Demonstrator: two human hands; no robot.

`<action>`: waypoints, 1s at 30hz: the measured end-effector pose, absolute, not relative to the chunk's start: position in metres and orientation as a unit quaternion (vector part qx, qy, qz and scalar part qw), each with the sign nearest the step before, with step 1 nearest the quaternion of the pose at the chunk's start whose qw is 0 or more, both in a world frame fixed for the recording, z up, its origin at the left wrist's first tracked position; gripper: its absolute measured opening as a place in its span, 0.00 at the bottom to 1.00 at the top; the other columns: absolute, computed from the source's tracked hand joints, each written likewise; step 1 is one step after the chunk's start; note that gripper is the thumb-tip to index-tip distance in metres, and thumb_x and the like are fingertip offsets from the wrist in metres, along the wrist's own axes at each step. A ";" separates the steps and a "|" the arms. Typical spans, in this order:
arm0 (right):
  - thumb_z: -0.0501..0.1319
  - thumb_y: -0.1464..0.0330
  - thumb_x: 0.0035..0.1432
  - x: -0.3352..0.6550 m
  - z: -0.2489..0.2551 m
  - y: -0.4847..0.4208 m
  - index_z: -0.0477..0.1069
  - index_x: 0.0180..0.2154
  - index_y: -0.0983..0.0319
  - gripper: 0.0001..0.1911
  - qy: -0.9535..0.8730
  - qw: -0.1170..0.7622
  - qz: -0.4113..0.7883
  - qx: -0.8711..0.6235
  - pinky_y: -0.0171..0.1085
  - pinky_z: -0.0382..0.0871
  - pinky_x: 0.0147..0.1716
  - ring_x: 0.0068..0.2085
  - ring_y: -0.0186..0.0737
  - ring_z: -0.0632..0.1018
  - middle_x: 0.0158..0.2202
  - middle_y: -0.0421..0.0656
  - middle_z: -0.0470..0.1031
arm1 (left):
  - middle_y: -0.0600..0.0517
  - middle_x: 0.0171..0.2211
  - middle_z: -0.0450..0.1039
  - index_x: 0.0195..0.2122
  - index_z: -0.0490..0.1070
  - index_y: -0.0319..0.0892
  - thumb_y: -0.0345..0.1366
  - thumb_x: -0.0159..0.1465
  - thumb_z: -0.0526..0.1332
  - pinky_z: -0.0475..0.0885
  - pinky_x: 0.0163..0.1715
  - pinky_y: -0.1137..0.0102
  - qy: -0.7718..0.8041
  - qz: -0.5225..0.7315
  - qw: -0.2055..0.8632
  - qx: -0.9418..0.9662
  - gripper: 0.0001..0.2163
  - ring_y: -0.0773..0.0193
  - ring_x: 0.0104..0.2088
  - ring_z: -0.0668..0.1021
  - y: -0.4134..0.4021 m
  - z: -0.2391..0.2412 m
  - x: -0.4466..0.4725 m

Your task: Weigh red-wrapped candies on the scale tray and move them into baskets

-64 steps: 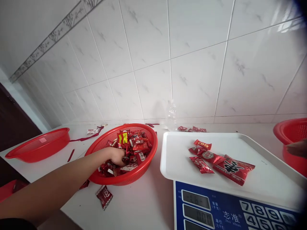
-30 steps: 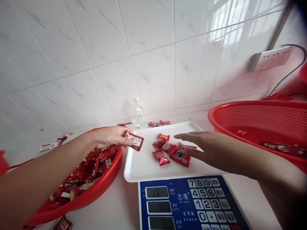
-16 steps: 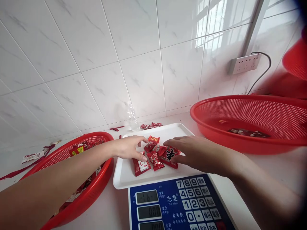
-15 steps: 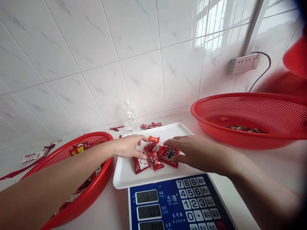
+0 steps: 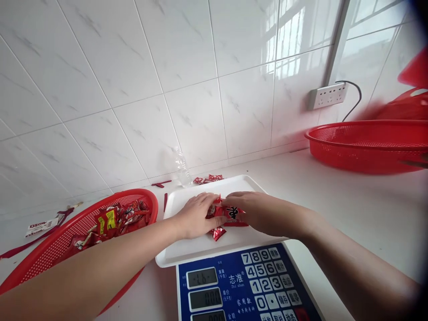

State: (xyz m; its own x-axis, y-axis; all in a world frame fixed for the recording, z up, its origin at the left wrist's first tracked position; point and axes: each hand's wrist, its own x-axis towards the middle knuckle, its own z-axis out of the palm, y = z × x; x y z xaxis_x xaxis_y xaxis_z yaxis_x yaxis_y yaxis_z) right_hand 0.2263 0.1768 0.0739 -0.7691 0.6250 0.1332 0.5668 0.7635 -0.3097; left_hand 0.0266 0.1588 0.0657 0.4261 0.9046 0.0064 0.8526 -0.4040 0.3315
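Red wrapped candies [image 5: 232,215] are bunched in the middle of the white tray [image 5: 187,249] on a blue weighing scale [image 5: 236,278]. My left hand [image 5: 197,216] curls over the pile's left side, its thumb across the wrappers. From the other side, my right hand [image 5: 262,213] cups the candies, fingertips close to those of the left hand. The pile is pressed between both hands, and part of it is hidden beneath the fingers. One shiny red wrapper [image 5: 218,233] sticks out toward the scale's keypad.
A red basket [image 5: 152,200] of wrapped candies stands at left. Another red basket [image 5: 361,154] sits at right, a blurred dark shape at its edge. Behind the tray are a clear plastic bottle [image 5: 182,167] and several red packets [image 5: 207,179]. A socket strip [image 5: 329,96] is on the wall.
Both hands have closed in on the candies, squeezing the spread pile into a tighter bunch. The right basket has shifted away to the right. The view has turned slightly.
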 end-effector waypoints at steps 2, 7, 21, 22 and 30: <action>0.52 0.74 0.56 0.227 0.076 0.177 0.71 0.45 0.59 0.17 -0.923 0.112 0.118 -0.349 0.39 0.67 0.40 0.43 0.43 0.75 0.43 0.46 0.75 | 0.42 0.60 0.58 0.60 0.56 0.43 0.57 0.60 0.53 0.54 0.58 0.51 0.524 0.085 0.148 0.834 0.32 0.47 0.61 0.58 0.158 0.066 0.025; 0.53 0.72 0.56 0.224 0.080 0.172 0.72 0.45 0.58 0.16 -0.914 0.100 0.124 -0.372 0.41 0.68 0.38 0.42 0.45 0.76 0.42 0.47 0.76 | 0.43 0.61 0.56 0.61 0.53 0.44 0.56 0.60 0.54 0.53 0.58 0.51 0.514 0.088 0.144 0.841 0.32 0.47 0.61 0.58 0.154 0.066 0.025; 0.54 0.70 0.59 0.229 0.082 0.168 0.67 0.53 0.59 0.20 -0.922 0.110 0.132 -0.346 0.46 0.66 0.47 0.50 0.48 0.73 0.50 0.48 0.73 | 0.52 0.63 0.54 0.61 0.50 0.55 0.52 0.65 0.49 0.58 0.60 0.55 0.597 0.330 0.185 0.707 0.24 0.54 0.63 0.56 0.085 0.104 0.011; 0.54 0.69 0.59 0.228 0.083 0.167 0.67 0.53 0.58 0.20 -0.924 0.110 0.142 -0.337 0.46 0.65 0.48 0.50 0.48 0.72 0.50 0.48 0.72 | 0.52 0.62 0.57 0.60 0.52 0.55 0.51 0.65 0.49 0.60 0.59 0.56 0.594 0.376 0.185 0.687 0.23 0.54 0.62 0.59 0.077 0.104 0.011; 0.60 0.57 0.56 0.208 0.073 0.157 0.60 0.59 0.54 0.30 -0.939 0.093 0.191 -0.271 0.48 0.56 0.57 0.61 0.51 0.59 0.61 0.46 0.60 | 0.45 0.53 0.69 0.57 0.60 0.46 0.47 0.65 0.52 0.71 0.51 0.61 0.367 0.607 -0.038 0.703 0.21 0.55 0.55 0.71 0.040 0.042 0.017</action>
